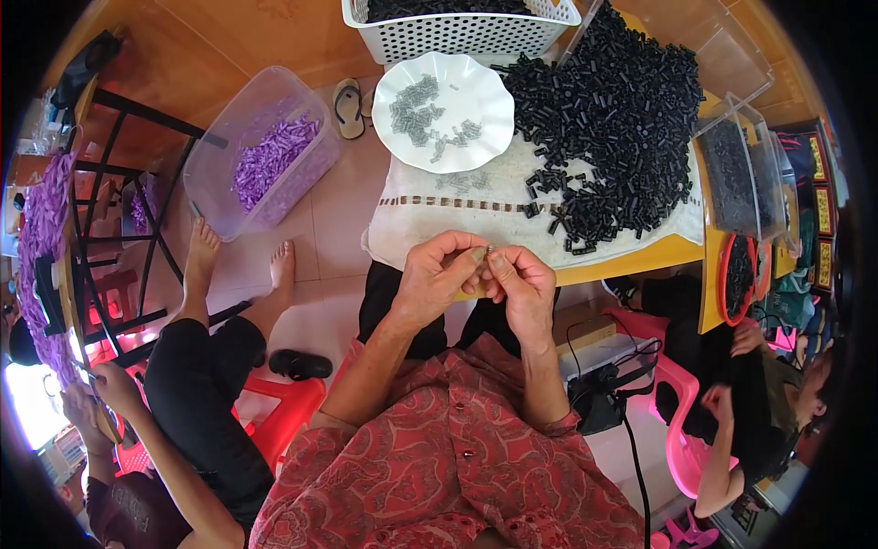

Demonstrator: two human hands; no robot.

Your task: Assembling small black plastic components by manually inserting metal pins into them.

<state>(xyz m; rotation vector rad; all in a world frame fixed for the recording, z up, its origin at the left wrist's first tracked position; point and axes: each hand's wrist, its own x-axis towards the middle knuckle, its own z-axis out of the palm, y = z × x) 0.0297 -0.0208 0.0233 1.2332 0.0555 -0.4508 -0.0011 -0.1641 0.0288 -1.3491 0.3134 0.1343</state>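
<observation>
My left hand (430,276) and my right hand (525,291) meet in front of my body, just off the near edge of the cloth-covered table. Between their pinched thumbs and fingertips is a small metal spring (491,248), partly hidden by the fingers. Beyond them stands a white scalloped plate (485,110) with loose heaps of small grey springs (419,112). More springs (457,180) lie on the white cloth (416,233) below the plate. To the right spreads a large pile of short black cylindrical plastic parts (613,137).
A white perforated basket (462,38) of black parts stands at the back. Clear bins (732,174) and a red-rimmed basket (737,284) line the right. On the floor at left sits a clear tub (215,174) of purple pieces. People sit close on both sides.
</observation>
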